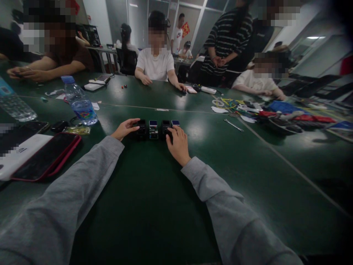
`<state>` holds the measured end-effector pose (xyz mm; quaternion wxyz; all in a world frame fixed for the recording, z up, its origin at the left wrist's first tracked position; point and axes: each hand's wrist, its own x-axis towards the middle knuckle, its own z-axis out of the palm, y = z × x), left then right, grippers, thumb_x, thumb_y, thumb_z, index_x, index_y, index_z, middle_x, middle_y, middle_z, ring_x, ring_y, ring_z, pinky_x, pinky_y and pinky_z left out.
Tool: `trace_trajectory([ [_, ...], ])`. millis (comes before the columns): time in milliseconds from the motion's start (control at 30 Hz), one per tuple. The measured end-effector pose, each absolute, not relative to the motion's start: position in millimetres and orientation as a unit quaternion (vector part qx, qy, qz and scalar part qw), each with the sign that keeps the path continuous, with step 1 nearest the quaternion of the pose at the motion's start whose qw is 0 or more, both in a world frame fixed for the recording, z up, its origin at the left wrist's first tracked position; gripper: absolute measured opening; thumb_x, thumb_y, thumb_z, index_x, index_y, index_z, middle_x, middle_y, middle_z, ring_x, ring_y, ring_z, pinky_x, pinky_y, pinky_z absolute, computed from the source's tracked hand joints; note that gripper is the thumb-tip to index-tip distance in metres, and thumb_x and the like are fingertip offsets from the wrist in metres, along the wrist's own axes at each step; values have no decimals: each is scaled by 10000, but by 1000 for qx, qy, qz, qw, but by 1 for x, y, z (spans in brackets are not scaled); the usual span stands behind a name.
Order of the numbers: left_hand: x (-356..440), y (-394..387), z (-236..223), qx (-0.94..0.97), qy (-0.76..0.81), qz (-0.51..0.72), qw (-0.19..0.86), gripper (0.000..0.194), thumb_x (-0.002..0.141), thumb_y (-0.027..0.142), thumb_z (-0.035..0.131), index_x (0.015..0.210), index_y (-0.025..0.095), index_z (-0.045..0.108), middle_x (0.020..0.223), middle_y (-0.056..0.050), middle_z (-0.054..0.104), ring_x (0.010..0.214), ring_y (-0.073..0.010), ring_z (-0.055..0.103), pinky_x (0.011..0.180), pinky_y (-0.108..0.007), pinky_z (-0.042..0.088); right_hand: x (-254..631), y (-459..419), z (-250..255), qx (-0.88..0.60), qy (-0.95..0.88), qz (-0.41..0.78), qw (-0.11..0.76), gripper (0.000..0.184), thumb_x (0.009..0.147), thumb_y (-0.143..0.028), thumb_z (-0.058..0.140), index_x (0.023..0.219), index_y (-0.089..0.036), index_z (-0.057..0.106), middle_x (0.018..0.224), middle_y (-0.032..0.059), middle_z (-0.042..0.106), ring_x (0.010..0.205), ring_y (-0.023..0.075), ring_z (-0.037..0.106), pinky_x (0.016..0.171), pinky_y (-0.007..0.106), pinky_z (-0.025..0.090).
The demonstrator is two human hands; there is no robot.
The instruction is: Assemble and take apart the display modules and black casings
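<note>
Grey sleeves (93, 173) stretch across the near part of the green table (143, 206). Over on the left, a white slab (33, 144) lies beside a phone in a red case (48, 156), with a water bottle (81, 103) beyond them. Next comes the person's left hand (124, 129), thumb and forefinger spread apart, tips at the left side of a black box (141, 129). That box heads a short row, well in from the table's far edge: beside it a small circuit board with a screen (153, 130), then a second black box (166, 124), then a small screen (175, 122). From here I see the right hand (178, 145), fingers bent onto the second black box, just in front of the small screen; whether it grips, I can't tell. Farther right lie a wrench (234, 125) and a heap of cables (234, 105). Beyond the heap, at the far edge, sits a co-worker in white (256, 82).
</note>
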<state>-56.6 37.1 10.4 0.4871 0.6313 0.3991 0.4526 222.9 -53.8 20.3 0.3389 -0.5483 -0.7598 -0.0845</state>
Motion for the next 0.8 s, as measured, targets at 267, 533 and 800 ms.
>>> trace_trajectory([
  [267, -56, 36, 11, 637, 401, 454, 477, 628, 690, 380, 768, 1255, 180, 581, 1392, -132, 540, 1287, -298, 504, 1114, -501, 357, 229, -56, 19, -525, -788, -82, 311, 346, 975, -269, 418, 1293, -202, 538, 1333, 96, 537, 1287, 243, 433, 1096, 479, 263],
  [533, -54, 34, 11, 624, 403, 471, 475, 607, 674, 413, 779, 1199, 165, 603, 1347, -130, 572, 1249, -280, 530, 1091, -446, 385, 233, -56, 21, -538, -768, -95, 333, 372, 986, -292, 409, 1342, -231, 497, 1421, 94, 466, 1328, 253, 388, 1072, 484, 279],
  [800, -61, 49, -6, 576, 492, 579, 302, 286, 663, 331, 739, 819, 195, 542, 764, 18, 559, 727, -130, 552, 730, -273, 454, 268, -48, 9, -559, -764, -61, 317, 362, 976, -359, 428, 1297, -216, 517, 1361, 122, 507, 1232, 286, 486, 956, 482, 424],
])
